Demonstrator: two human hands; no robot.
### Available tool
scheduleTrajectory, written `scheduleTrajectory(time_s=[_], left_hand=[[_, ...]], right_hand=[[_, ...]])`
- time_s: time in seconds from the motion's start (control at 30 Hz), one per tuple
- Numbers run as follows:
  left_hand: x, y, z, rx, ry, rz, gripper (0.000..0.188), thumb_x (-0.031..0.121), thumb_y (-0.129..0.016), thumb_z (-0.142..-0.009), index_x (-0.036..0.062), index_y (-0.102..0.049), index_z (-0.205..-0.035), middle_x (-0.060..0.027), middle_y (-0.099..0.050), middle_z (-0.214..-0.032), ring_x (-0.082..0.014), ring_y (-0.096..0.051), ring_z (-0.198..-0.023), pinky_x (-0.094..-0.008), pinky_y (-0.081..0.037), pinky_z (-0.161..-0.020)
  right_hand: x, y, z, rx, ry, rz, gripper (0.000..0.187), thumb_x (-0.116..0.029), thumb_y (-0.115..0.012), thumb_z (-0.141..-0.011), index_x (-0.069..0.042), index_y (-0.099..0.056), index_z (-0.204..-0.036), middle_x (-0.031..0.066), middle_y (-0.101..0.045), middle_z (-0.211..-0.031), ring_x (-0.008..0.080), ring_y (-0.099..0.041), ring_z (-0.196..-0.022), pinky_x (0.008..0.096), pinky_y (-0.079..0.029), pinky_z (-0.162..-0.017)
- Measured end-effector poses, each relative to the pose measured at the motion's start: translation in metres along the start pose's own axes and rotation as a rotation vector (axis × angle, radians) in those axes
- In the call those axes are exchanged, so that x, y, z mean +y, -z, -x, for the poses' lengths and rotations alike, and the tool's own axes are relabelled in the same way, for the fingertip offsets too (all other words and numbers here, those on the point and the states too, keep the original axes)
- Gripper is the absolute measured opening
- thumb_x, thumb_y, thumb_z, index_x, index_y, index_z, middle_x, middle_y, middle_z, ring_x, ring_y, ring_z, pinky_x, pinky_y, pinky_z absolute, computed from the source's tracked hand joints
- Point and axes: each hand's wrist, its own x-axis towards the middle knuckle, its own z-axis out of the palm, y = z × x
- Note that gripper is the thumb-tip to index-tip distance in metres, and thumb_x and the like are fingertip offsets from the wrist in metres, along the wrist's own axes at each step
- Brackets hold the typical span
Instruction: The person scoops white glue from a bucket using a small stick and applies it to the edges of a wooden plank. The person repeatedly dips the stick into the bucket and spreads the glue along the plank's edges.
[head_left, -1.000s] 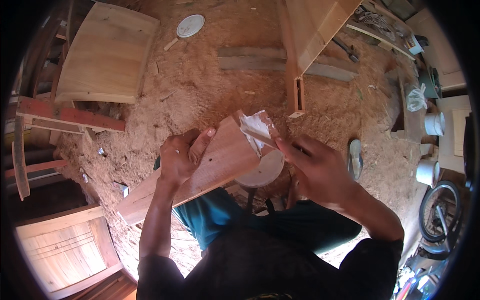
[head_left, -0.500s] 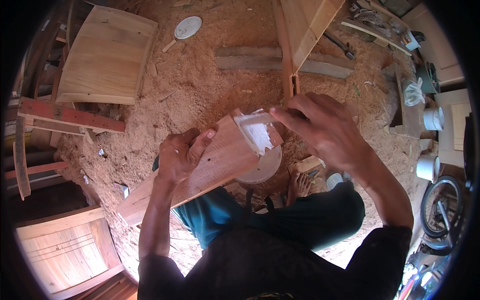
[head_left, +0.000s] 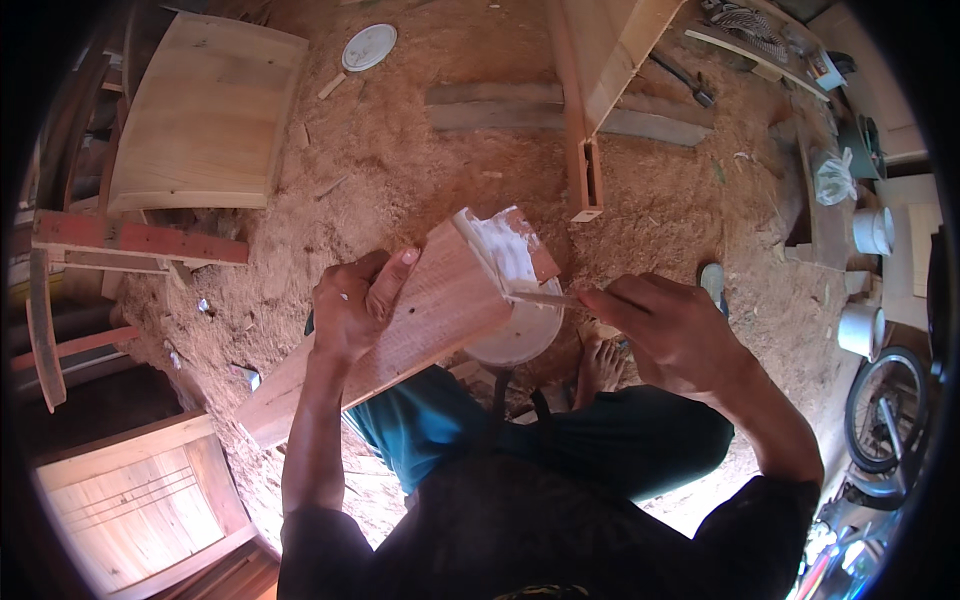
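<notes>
A reddish wooden board [head_left: 440, 310] lies slantwise over my left leg. Its far end steps down to a thinner tongue, coated with white paste [head_left: 510, 248]. My left hand [head_left: 352, 305] is closed around the board's far edge, thumb on top. In my right hand [head_left: 672, 332] is a thin flat stick [head_left: 545, 298], its tip touching the near corner of the pasted end. Just below that end sits a round pale lid or tub [head_left: 520, 338], partly hidden by the board.
Ahead stands a wooden frame piece with a slotted end [head_left: 588, 190], beside planks [head_left: 495, 108] on the sawdust-covered ground. A wooden panel [head_left: 210, 110] lies far left, a white lid [head_left: 369, 47] near it. White tubs [head_left: 860, 330] and a bicycle wheel [head_left: 886, 410] line the right.
My right hand has moved nearer, drawing the stick from the far part of the pasted end to its near corner. My left hand and the board stay nearly in place.
</notes>
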Motion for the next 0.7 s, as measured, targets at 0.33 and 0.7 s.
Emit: scheduleTrajectory(time_s=[0.33,0.7], left_hand=[[0.000,-0.006,-0.004,-0.003,-0.044,0.009,0.062,0.064,-0.062,-0.109,0.0071,-0.079,-0.090,-0.0173,-0.064,-0.064,-0.0411,-0.071,-0.067,-0.0469,-0.055,-0.068],[-0.015,-0.004,-0.011,0.040,0.017,0.104,0.060,0.061,-0.061,-0.111,0.0069,-0.083,-0.100,-0.0161,-0.058,-0.061,-0.0341,-0.065,-0.059,-0.0456,-0.054,-0.065]], right_hand=[[0.000,0.000,-0.049,0.128,-0.059,0.022,0.045,0.006,-0.073,-0.087,-0.001,-0.074,-0.131,0.0126,-0.069,-0.120,0.0286,-0.076,-0.099,0.0398,-0.065,-0.079],[0.004,0.013,0.004,0.044,-0.111,-0.178,0.041,0.006,-0.075,-0.084,-0.002,-0.079,-0.123,0.0098,-0.072,-0.118,0.0277,-0.078,-0.100,0.0372,-0.066,-0.081]])
